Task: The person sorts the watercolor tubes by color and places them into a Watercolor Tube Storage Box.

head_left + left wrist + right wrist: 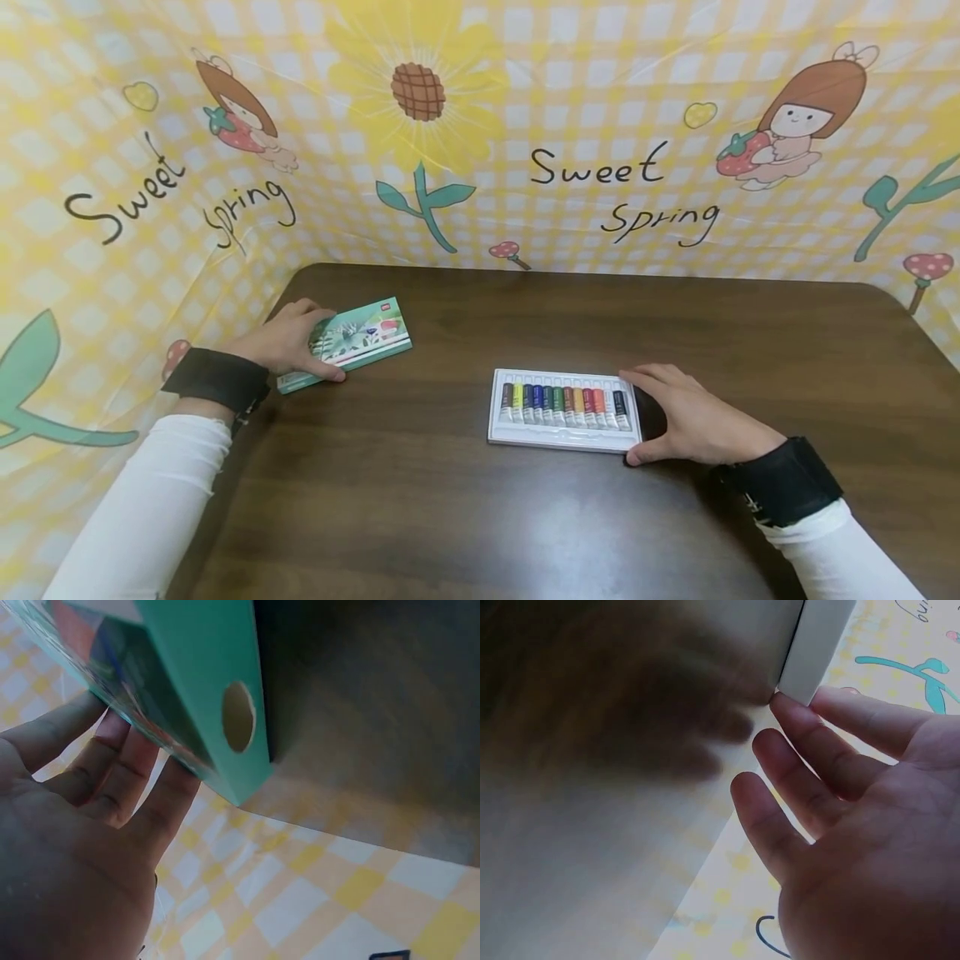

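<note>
A green cardboard box (367, 329) with a printed plant picture lies at the table's left side. My left hand (288, 337) grips its left part, thumb along the near edge and fingers at the far edge. An oval cut-out shows in the box's green side (210, 690) in the left wrist view. Right of centre lies a white tray (558, 444) holding a row of several coloured paint tubes (566, 406). My right hand (697, 421) holds the tray's right end, thumb at the near corner and index finger at the far corner. Its other fingers (799, 780) are nearly straight.
Both things are on a dark brown wooden table (420, 517). A yellow checked cloth (585, 100) with flowers and lettering hangs behind the table and along its left side. Table surface lies between the box and the tray.
</note>
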The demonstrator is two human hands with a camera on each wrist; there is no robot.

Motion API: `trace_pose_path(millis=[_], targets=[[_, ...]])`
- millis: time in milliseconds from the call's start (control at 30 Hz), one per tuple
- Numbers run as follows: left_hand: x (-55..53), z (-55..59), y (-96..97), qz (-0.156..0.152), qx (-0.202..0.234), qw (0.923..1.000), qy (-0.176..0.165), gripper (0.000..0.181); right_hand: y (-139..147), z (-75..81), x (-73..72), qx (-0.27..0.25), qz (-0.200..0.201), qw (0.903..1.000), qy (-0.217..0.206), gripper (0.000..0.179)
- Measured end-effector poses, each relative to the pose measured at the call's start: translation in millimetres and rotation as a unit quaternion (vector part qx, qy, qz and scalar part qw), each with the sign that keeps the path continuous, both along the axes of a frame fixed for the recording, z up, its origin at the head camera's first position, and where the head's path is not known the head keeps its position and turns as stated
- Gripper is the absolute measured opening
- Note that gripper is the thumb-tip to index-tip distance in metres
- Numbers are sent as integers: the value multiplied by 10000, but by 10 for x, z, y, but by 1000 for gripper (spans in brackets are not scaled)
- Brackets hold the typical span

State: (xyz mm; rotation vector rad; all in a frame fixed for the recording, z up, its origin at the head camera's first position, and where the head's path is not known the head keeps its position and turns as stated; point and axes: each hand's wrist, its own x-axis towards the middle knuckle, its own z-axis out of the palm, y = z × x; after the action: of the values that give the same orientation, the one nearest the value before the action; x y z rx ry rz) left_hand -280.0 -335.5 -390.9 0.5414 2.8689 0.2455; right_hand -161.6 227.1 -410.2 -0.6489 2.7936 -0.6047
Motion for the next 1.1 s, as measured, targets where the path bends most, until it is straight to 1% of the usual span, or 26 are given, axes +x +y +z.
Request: trace_pose_path(millis=[167,433,500,633,833,967,1100], targets=[[35,-26,20,-73,-34,9999,100,118,-2,-10,14,-30,-19,10000,20,109],[186,-29,151,-292,82,9995,96,112,-43,-7,5,29,-89,10000,31,109],[211,-25,196,-335,108,9993,85,112,-44,-3,3,33,-76,9999,76,108],[253,-19,312,-515,184,9985,63,114,-46,5,9,42,-57,9998,171,108],[309,-55,466,-748,203,9969,92,113,-55,6,25,76,-58,9996,250,112],[349,-76,548,-833,210,9962,132,112,-57,6,30,107,-80,9997,219,115],[391,-82,612,-891,211,9957,144,112,-57,9,33,114,-73,9997,215,114]])
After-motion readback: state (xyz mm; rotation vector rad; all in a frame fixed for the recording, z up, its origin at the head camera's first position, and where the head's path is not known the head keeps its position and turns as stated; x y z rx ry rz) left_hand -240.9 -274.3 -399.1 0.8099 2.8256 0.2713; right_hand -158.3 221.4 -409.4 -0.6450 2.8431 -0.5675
